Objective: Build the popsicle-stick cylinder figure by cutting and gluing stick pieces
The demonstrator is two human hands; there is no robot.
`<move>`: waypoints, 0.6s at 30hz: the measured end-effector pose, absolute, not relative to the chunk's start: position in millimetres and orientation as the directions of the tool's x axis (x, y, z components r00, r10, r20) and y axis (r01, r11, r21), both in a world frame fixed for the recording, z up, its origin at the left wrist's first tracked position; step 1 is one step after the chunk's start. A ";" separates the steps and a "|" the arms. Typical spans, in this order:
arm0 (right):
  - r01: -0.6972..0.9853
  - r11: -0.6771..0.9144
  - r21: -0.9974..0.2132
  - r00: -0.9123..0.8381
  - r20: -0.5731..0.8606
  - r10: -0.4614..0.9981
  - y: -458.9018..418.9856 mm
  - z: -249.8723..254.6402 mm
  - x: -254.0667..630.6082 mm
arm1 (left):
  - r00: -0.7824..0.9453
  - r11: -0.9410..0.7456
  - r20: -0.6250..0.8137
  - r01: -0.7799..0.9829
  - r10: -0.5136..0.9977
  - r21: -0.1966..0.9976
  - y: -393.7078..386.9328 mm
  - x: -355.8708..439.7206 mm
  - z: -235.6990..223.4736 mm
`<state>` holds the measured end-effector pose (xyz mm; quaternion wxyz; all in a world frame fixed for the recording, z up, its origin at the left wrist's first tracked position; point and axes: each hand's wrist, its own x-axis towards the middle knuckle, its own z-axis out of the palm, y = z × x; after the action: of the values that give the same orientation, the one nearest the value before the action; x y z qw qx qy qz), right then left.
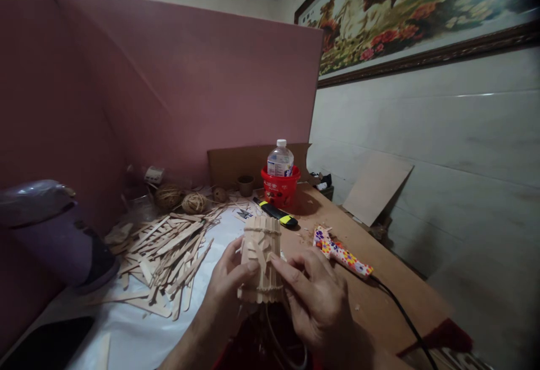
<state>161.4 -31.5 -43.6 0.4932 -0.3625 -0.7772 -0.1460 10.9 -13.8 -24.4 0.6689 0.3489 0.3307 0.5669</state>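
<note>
A barrel-shaped holder made of upright wooden craft sticks (262,280) stands tilted between my hands, with twine bands near its top and bottom. Short stick pieces (261,249) form a raised pattern on its front. My left hand (230,271) grips its left side, the thumb lying across the front. My right hand (316,288) is curled against the right side, and its index fingertip presses on the raised pieces. The far side of the holder and some of my right fingers are hidden.
Loose craft sticks (169,257) lie heaped at left, with twine balls (194,203) behind. A black-yellow utility knife (276,212) sits before a red bucket (280,190) holding a bottle (280,159). At right lies a flowered glue gun (341,255) with its cord (396,302).
</note>
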 end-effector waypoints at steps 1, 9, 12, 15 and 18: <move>0.707 0.696 -0.128 -0.256 0.870 0.420 -31.7 -43.5 161.7 | 0.127 0.102 -0.040 -0.529 0.991 0.843 -12.7 11.0 -26.0; 0.622 0.669 -0.405 -0.081 0.817 0.570 -28.2 -38.6 162.7 | -0.064 -0.084 0.062 -0.433 0.996 0.897 -7.7 7.8 -31.7; 0.568 0.566 -0.598 -0.056 0.658 0.751 -24.3 -36.1 160.7 | -0.048 -0.040 0.021 -0.457 0.999 0.888 -7.2 5.7 -29.7; 0.536 0.504 -0.677 -0.029 0.582 0.813 -22.6 -35.9 159.3 | -0.015 0.016 -0.027 -0.493 1.000 0.870 -6.3 4.8 -29.0; 0.499 0.520 -0.694 -0.008 0.596 0.803 -21.6 -38.1 159.2 | -0.022 0.042 -0.062 -0.515 0.998 0.856 -5.5 4.5 -29.5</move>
<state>159.2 -21.6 -38.1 0.5260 -0.4683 -0.6951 0.1445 4.5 -5.5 -29.5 0.6192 0.3253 0.3713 0.6107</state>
